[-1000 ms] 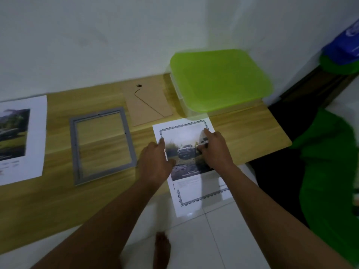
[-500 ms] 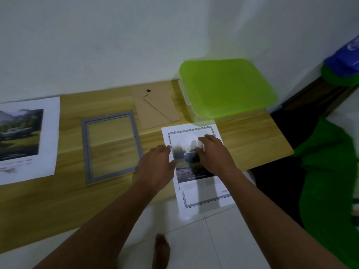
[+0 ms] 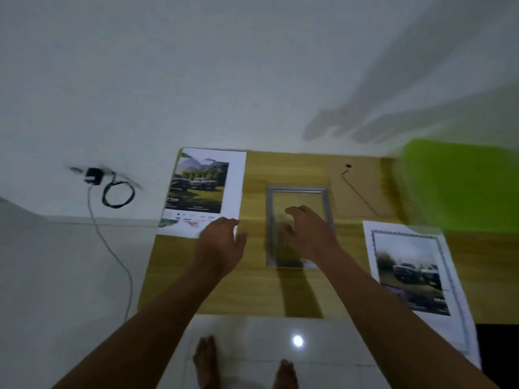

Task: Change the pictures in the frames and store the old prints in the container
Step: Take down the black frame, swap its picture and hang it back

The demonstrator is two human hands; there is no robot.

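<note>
On table (image 3: 280, 293): two prints (image 3: 205, 189), one frame (image 3: 297, 189).

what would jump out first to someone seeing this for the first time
The bright green container lid at the table's far right corner grabs the eye. Next, both hands, the left hand near the mountain print and the right hand over the empty grey frame mid-table.

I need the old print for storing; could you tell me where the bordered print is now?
In the head view, the bordered print lies at the table's right, overhanging its near edge, right of the grey frame.
</note>
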